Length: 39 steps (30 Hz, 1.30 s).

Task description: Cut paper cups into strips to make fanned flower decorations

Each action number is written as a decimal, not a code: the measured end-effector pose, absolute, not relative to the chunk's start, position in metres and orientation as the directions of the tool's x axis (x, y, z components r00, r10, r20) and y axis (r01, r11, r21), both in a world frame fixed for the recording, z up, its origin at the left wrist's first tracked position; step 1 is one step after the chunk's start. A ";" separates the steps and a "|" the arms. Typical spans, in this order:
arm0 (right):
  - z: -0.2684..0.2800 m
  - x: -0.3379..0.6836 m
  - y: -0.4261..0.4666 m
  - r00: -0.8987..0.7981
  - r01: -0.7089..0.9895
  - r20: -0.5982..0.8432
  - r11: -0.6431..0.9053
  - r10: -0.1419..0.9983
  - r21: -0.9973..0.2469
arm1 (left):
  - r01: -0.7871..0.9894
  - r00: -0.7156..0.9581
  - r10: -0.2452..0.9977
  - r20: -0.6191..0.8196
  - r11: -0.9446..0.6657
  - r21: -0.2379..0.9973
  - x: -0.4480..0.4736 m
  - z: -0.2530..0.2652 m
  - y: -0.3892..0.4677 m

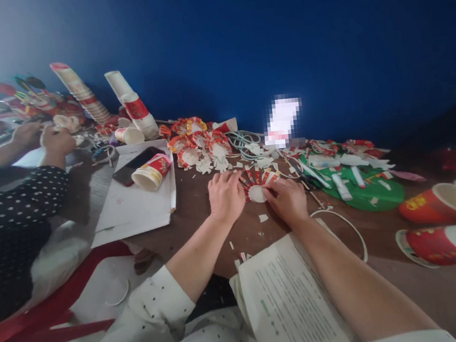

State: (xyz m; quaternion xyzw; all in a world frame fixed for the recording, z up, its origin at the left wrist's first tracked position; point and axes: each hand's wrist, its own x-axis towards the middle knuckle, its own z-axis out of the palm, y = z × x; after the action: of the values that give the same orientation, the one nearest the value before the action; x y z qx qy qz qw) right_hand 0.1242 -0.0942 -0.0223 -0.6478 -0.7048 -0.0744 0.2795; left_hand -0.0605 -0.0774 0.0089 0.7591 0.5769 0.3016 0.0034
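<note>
A paper cup (257, 194) with its wall cut into red and white strips lies spread on the brown table, its round white base towards me. My left hand (227, 193) is closed at the left side of the strips, the fingertips pressed on them. On the other side, my right hand (289, 199) pinches the edge near the base between thumb and fingers. Small white paper scraps (263, 218) lie around both hands. Just beyond them sit several finished-looking cut-cup flowers (218, 149) with curled red and white petals.
At left, a white board (128, 202) carries a phone (139, 166) and paper cups (152, 172). Stacked cups (137, 107) lean by the blue wall. A green disc (379, 196) holds glue sticks and scraps. An open book (288, 294) lies in front. A co-worker's hands (57, 139) work at far left.
</note>
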 end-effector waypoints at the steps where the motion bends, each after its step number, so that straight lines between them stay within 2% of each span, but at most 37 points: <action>1: -0.022 0.124 -0.094 -0.006 0.954 0.492 0.152 0.870 -0.257 | 0.880 0.176 0.892 0.418 -0.332 0.339 -0.057 0.011 -0.077; 6: -0.024 0.126 -0.094 -0.019 0.958 0.505 0.161 0.863 -0.238 | 0.894 0.323 0.925 0.202 -0.368 0.257 -0.034 0.016 -0.073; 8: -0.023 0.126 -0.095 -0.025 0.962 0.499 0.156 0.866 -0.223 | 0.904 0.321 0.937 0.136 -0.346 0.251 -0.026 0.014 -0.070; 15: -0.019 0.124 -0.095 -0.022 0.962 0.430 0.136 0.903 -0.236 | 0.877 0.350 0.912 0.213 -0.399 0.267 -0.024 0.001 -0.062; 20: -0.017 0.121 -0.091 -0.031 0.971 0.397 0.122 0.917 -0.206 | 0.851 0.395 0.894 0.212 -0.443 0.282 -0.025 0.001 -0.060; 25: -0.016 0.118 -0.091 -0.067 0.982 0.398 0.132 0.915 -0.138 | 0.846 0.418 0.888 0.193 -0.458 0.274 -0.025 0.002 -0.061; 29: -0.020 0.118 -0.093 -0.064 0.983 0.433 0.133 0.899 -0.130 | 0.847 0.429 0.880 0.204 -0.471 0.248 -0.028 0.000 -0.062; 32: -0.023 0.121 -0.094 -0.053 0.974 0.458 0.146 0.887 -0.172 | 0.853 0.428 0.880 0.206 -0.468 0.232 -0.030 0.000 -0.063; 35: -0.023 0.128 -0.094 -0.002 0.938 0.515 0.180 0.857 -0.295 | 0.857 0.422 0.886 0.191 -0.459 0.235 -0.031 0.000 -0.064; 39: -0.021 0.139 -0.093 0.151 0.869 0.601 0.184 0.784 -0.459 | 0.855 0.410 0.889 0.204 -0.453 0.254 -0.031 -0.002 -0.066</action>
State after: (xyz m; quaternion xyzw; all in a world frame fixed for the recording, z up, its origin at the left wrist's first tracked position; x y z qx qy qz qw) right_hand 0.1394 -0.0928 -0.0213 -0.6366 -0.6493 -0.0513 0.4128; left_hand -0.0307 -0.0657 -0.0020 0.8379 0.5202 0.1557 0.0551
